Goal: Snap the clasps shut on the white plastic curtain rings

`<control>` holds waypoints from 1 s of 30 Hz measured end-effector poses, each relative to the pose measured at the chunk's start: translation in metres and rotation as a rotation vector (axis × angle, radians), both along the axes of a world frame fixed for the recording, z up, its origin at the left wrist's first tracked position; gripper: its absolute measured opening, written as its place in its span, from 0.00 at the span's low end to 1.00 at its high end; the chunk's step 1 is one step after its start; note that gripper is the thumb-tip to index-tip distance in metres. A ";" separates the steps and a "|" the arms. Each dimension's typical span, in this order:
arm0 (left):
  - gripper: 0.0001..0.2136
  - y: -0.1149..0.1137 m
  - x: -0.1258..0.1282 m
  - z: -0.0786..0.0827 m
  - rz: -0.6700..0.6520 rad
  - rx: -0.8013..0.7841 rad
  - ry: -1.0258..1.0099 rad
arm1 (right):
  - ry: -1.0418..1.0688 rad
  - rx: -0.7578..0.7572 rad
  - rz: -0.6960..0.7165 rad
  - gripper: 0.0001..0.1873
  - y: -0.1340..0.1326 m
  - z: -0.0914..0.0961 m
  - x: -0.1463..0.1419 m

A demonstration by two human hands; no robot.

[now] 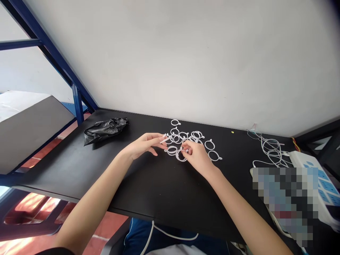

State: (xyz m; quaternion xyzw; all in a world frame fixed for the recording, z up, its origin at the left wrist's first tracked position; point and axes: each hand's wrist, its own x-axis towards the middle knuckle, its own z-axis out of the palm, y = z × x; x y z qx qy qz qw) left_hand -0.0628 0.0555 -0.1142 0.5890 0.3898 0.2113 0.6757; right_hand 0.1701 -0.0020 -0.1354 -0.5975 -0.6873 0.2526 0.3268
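Small white rings, each with a little round tab, lie in a loose group on the black tabletop [170, 191]. My left hand [146, 144] comes in from the left side of the group. Its upper fingers hold a white ring [166, 139], seen almost edge-on and tilted, while the lower fingers hang apart. On the right, my right hand [195, 154] pinches another white ring [181, 156] by its tab, with thumb and fingertips closed. Some rings behind this hand are partly covered. A flat white ring [172, 151] lies between both hands.
A crumpled black plastic bag [106, 130] lies at the back left. Tangled white cable [273, 150], a white power strip [316, 173] and a blurred-out object [287, 202] occupy the right side. A white wall [186, 63] rises behind, and blue metal framing [77, 102] stands left.
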 end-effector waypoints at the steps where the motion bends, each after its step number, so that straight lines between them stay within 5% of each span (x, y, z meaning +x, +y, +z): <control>1: 0.21 -0.002 0.004 -0.001 0.020 0.005 -0.025 | 0.057 0.008 -0.036 0.05 -0.002 0.000 0.000; 8: 0.18 -0.028 0.034 -0.006 -0.056 -0.002 -0.144 | 0.369 0.133 -0.182 0.10 -0.019 -0.005 -0.012; 16: 0.14 -0.042 0.044 -0.016 -0.168 -0.019 -0.204 | 0.507 0.137 -0.130 0.08 -0.031 -0.008 -0.017; 23: 0.10 -0.040 0.043 -0.014 -0.226 -0.056 -0.274 | 0.814 -0.268 0.042 0.20 -0.024 0.007 -0.009; 26: 0.10 -0.044 0.047 -0.016 -0.265 0.039 -0.266 | 1.049 -0.551 0.187 0.23 -0.027 0.014 -0.009; 30: 0.11 -0.052 0.050 -0.021 -0.282 0.263 -0.193 | 1.100 -0.655 0.133 0.26 -0.030 0.007 -0.014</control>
